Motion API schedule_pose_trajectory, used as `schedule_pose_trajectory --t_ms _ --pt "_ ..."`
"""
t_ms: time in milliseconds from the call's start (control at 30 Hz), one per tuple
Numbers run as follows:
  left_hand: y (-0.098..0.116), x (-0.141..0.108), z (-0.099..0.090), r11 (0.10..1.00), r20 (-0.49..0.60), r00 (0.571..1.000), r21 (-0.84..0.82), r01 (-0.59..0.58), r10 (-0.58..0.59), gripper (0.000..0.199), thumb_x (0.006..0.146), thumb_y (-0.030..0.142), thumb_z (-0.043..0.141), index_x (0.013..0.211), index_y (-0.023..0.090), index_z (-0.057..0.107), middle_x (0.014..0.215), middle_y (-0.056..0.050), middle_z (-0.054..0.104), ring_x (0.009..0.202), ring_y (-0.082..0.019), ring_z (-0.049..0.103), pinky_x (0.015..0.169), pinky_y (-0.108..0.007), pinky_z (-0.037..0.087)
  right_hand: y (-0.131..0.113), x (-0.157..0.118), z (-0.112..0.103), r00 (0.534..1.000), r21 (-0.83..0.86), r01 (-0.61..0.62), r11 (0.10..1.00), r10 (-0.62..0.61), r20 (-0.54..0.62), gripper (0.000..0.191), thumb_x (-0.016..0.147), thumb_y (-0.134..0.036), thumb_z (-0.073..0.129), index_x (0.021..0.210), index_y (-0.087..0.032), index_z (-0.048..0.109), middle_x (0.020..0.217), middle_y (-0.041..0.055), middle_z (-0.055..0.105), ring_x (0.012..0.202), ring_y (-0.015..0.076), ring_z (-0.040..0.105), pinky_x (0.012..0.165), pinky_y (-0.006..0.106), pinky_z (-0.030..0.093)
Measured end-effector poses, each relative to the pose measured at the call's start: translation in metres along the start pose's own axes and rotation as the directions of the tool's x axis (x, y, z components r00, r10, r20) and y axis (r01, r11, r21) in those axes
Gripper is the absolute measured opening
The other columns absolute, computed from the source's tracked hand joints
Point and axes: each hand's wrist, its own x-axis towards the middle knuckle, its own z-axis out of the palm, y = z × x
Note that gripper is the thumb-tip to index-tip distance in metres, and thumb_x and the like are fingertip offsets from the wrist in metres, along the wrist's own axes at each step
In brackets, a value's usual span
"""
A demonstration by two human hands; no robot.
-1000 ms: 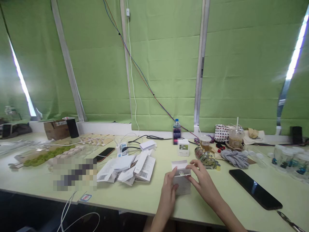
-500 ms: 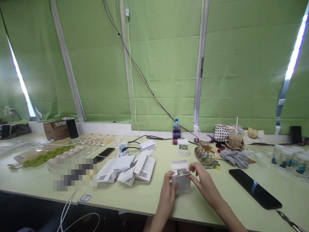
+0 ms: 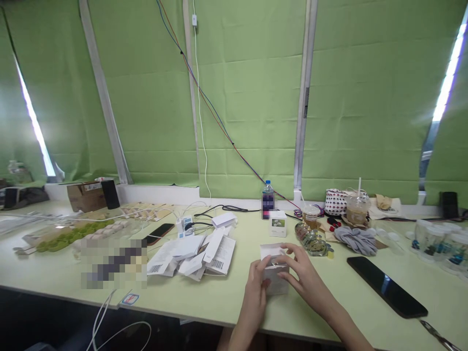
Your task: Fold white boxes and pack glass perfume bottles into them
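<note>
A small white cardboard box (image 3: 277, 286) stands near the table's front edge, with its back flap (image 3: 271, 250) raised. My left hand (image 3: 257, 280) is wrapped round the box's left side, thumb on its front face and index finger across the opening. My right hand (image 3: 306, 273) is at the right side, its fingers curled over the top opening and its thumb by the front edge. Something small and shiny shows between the fingers at the opening; I cannot make out what it is. Further back, a similar white box with a picture (image 3: 278, 224) stands closed.
Left of my hands lies a pile of flattened white cartons (image 3: 195, 253). A black phone (image 3: 386, 286) and a metal tool (image 3: 437, 334) lie at the right. Behind are small jars (image 3: 312, 241), a grey cloth (image 3: 356, 239), iced drinks (image 3: 356, 209) and a water bottle (image 3: 268, 200).
My right hand's fingers have moved left over the box's opening, and my left index finger has reached in across it. The box stays in about the same place.
</note>
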Motion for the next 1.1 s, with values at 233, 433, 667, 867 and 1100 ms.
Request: schedule_pose_trajectory --t_ms 233,433,667,867,1100 --pt "0.001 -0.001 0.0 1.0 0.001 1.0 -0.026 -0.001 0.001 0.06 0.083 0.004 0.038 0.134 0.034 0.04 0.126 -0.007 0.046 0.115 -0.02 0.05 0.09 -0.035 0.049 0.004 -0.001 0.002 1.0 -0.051 0.0 0.999 -0.001 -0.007 0.027 0.087 -0.017 0.052 0.111 -0.03 0.057 0.128 0.0073 0.046 0.112 0.0237 0.05 0.093 0.04 0.047" --pt "-0.005 -0.002 0.0 0.999 -0.029 1.0 0.034 -0.003 0.004 0.05 0.087 0.009 0.039 0.131 0.031 0.041 0.127 -0.007 0.047 0.116 -0.021 0.049 0.095 -0.037 0.045 0.007 0.0 0.0 0.989 -0.035 -0.126 0.991 0.122 -0.088 0.01 0.089 -0.023 0.05 0.096 -0.025 0.057 0.117 0.0076 0.051 0.112 0.0244 0.051 0.092 0.04 0.046" --pt "-0.017 -0.006 0.006 0.985 -0.124 0.982 -0.116 0.125 -0.139 0.043 0.091 0.024 0.046 0.129 0.025 0.027 0.127 -0.011 0.046 0.106 -0.019 0.055 0.09 -0.037 0.048 0.001 0.002 0.002 0.972 0.116 -0.156 0.981 0.173 -0.16 0.028 0.095 -0.037 0.04 0.078 -0.022 0.057 0.1 0.0066 0.058 0.094 0.0215 0.058 0.08 0.034 0.049" --pt "-0.017 -0.006 0.005 0.984 -0.136 0.982 -0.132 0.117 -0.135 0.039 0.089 0.027 0.049 0.123 0.025 0.029 0.127 -0.011 0.045 0.108 -0.02 0.055 0.091 -0.039 0.049 0.004 0.004 0.008 0.956 0.316 -0.217 0.924 0.267 -0.124 0.034 0.093 -0.042 0.043 0.067 -0.021 0.048 0.088 0.0048 0.058 0.082 0.0187 0.059 0.066 0.028 0.048" --pt "-0.013 -0.005 0.005 0.976 -0.124 0.978 -0.156 0.15 -0.17 0.053 0.089 0.026 0.049 0.132 0.027 0.018 0.121 -0.011 0.051 0.106 -0.02 0.057 0.092 -0.04 0.047 0.005 0.004 0.008 0.952 0.328 -0.226 0.917 0.279 -0.124 0.033 0.092 -0.042 0.046 0.067 -0.02 0.05 0.089 0.0045 0.058 0.083 0.0185 0.058 0.067 0.028 0.048"
